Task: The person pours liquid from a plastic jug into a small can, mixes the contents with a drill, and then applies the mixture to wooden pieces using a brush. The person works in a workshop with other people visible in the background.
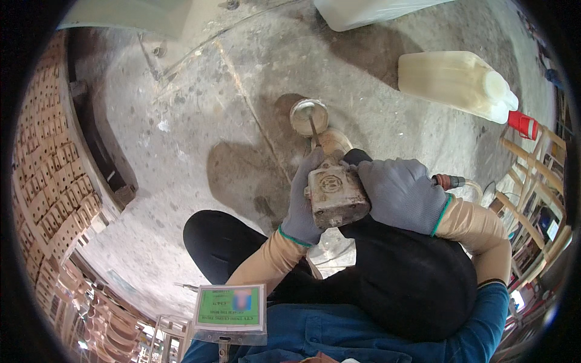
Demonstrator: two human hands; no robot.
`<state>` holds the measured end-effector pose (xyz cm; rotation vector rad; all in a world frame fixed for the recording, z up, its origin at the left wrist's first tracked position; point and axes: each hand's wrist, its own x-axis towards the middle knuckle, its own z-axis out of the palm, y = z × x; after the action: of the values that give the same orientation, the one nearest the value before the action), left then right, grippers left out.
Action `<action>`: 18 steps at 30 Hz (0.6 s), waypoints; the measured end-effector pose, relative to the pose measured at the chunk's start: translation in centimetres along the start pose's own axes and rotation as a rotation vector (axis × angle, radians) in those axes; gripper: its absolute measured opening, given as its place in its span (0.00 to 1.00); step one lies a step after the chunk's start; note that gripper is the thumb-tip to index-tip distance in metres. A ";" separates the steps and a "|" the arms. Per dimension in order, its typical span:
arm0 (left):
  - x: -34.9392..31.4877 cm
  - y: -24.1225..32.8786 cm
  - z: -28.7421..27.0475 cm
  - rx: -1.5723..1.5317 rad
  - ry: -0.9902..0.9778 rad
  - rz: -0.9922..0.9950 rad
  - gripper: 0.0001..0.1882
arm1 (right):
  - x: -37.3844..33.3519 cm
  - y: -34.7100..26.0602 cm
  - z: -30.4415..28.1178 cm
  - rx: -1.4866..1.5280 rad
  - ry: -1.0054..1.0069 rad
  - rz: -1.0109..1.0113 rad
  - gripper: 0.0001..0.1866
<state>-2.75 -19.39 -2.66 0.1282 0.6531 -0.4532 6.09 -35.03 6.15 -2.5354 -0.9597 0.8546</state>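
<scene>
A dusty, boxy metal air tool (338, 195), its pale cap marked with a round emblem and bolts, is held over my lap. My left hand (302, 199) is closed round its left side. My right hand (399, 195) wraps round its right side, where the glove hides the handle. Past that hand, a hose connector (449, 181) leads to a pale hose. Just beyond the tool stands a small round white cup (308, 112) with a thin stick (314, 128) leaning in it. A round tan object (334, 141) sits between cup and tool, partly hidden. Both hands wear grey gloves.
On the concrete floor (181, 139) to the right lies a translucent jug of yellowish liquid (448, 81), with a red container (523, 124) beside it. Wooden frames (532, 209) stand at the right. Stacked drilled wood pieces (51, 193) line the left. Another white container (369, 11) is at the top.
</scene>
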 end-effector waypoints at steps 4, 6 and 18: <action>0.7 0.2 -0.5 -0.152 0.013 -0.093 0.19 | 0.2 -0.3 -0.6 -0.017 -0.075 0.068 0.10; 0.7 -0.2 -1.3 -0.020 -0.028 -0.041 0.23 | 0.1 -0.3 -0.7 -0.044 -0.100 0.056 0.10; -1.2 -1.0 1.7 0.136 0.198 0.010 0.24 | -0.5 0.2 -0.3 0.042 -0.161 0.032 0.13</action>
<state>-3.12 -20.23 -0.55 0.3075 0.8155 -0.4789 6.04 -35.54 6.52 -2.4834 -0.9393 1.0909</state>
